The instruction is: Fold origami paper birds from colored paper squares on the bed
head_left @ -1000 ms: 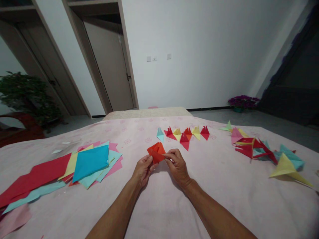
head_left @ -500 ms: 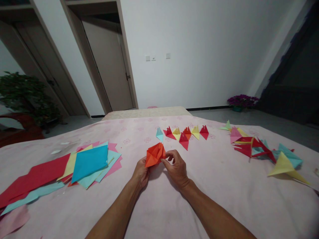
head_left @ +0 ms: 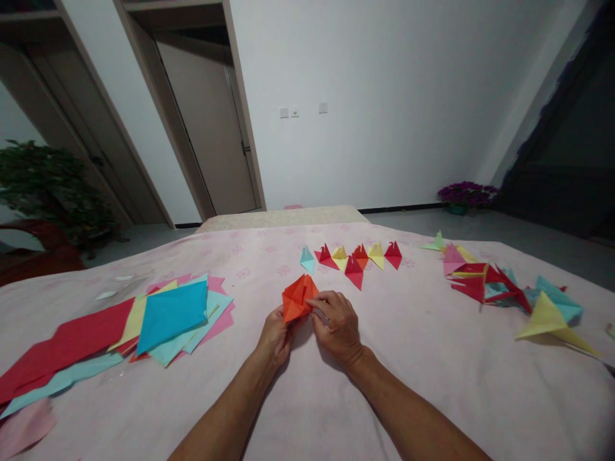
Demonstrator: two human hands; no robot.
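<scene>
Two hands, the left hand point(head_left: 275, 334) and the right hand point(head_left: 337, 325), pinch one folded orange paper point(head_left: 298, 299) between them, above the middle of the pink cloth point(head_left: 307, 400). Just beyond it stand small paper birds point(head_left: 354, 272) in red, yellow, orange and blue. Farther back are a pale table point(head_left: 283, 217) and a white wall point(head_left: 375, 128).

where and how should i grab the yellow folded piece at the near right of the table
Best pinched by its raised peak, I'd say: take the yellow piece from above and the near side, thumb and fingers on either face. The peak stands up off the cloth, while a long point trails low to the right. The teal piece sits right behind, so the near side should avoid it.
</scene>
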